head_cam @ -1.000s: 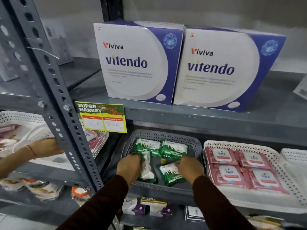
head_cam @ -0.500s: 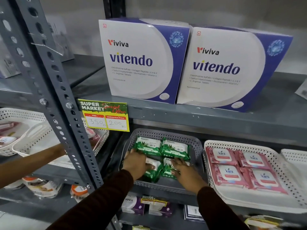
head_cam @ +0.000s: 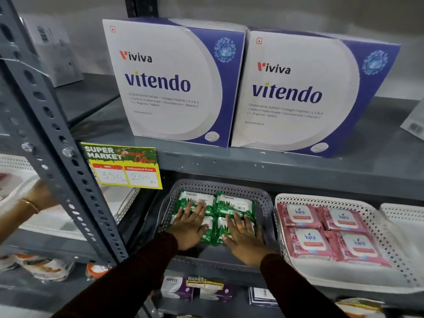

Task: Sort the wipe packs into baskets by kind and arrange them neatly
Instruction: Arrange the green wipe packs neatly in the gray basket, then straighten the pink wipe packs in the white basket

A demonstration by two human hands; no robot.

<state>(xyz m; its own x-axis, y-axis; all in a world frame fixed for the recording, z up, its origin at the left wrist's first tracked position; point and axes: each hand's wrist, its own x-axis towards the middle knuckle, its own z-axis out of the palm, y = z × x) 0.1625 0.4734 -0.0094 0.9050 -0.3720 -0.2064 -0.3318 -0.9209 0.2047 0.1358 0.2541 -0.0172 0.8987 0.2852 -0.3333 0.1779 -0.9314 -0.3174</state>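
Observation:
Several green wipe packs (head_cam: 234, 204) lie flat in a two-by-two block inside the grey basket (head_cam: 261, 198) on the middle shelf. My left hand (head_cam: 189, 223) rests flat, fingers spread, on the left packs. My right hand (head_cam: 244, 237) lies flat with spread fingers on the front right pack. Neither hand grips anything. To the right, a white basket (head_cam: 378, 228) holds several pink Kara wipe packs (head_cam: 309, 239) laid flat in a neat block.
Two large Vitendo boxes (head_cam: 169, 83) stand on the shelf above. A yellow price tag (head_cam: 124, 168) hangs from the shelf edge. A slotted steel upright (head_cam: 57, 138) crosses the left. Another person's hand (head_cam: 39, 198) reaches into a white basket (head_cam: 124, 203) at left. Small boxes (head_cam: 183, 288) sit on the shelf below.
Both my hands let go of the front green packs and now press flat on them. The packs went from tilted and loose to a flat block. The camera moved closer.

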